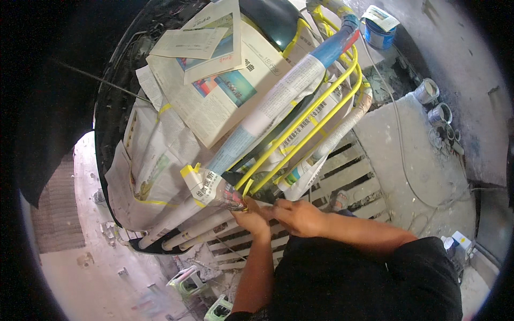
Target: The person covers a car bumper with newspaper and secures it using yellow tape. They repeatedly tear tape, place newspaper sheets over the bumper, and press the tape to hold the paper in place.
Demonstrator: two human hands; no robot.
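Fingers (250,209) meet taped newspaper (213,187); paper (381,19) covers a blue bucket (379,40).

The left hand (250,218) presses against the lower end of a newspaper wrapping (211,187), beside a short strip of yellow tape (248,187). The right hand (300,216) is just next to it, fingers curled; whether they grip anything is unclear. Above, two yellow bars (310,134) slope up rightward alongside a thick newspaper-wrapped tube (289,83). Newspaper sheets (209,85) overlap to the left. A slatted floor grating (360,184) lies beneath the bars; at upper right stands a blue bucket (379,40).
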